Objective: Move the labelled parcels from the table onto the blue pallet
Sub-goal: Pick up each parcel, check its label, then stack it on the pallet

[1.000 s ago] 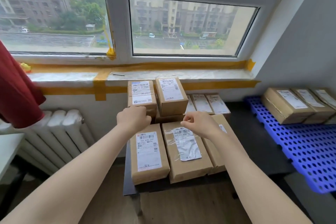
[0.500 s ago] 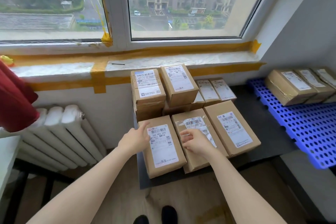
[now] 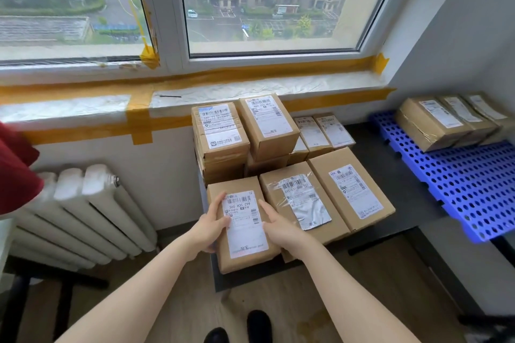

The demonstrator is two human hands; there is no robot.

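Observation:
Several brown labelled parcels lie stacked on a dark table (image 3: 418, 203) under the window. My left hand (image 3: 210, 227) grips the left side of the front-left parcel (image 3: 242, 259), thumb on its white label. My right hand (image 3: 280, 224) holds the same parcel's right side, fingers lying over its top. Beside it lie a tape-wrapped parcel (image 3: 303, 203) and a third front parcel (image 3: 352, 188). Taller stacks (image 3: 223, 131) stand behind. The blue perforated pallet (image 3: 468, 184) sits to the right, with three parcels (image 3: 434, 122) at its far end.
A white radiator (image 3: 83, 211) stands left of the table below the taped windowsill (image 3: 250, 86). Red fabric (image 3: 16, 172) hangs at the far left. My shoes (image 3: 259, 326) show on the wood floor in front of the table.
Both hands dropped from the rear stacks to the front-left parcel and now clasp its two sides. The view has tilted down and nearer to the table.

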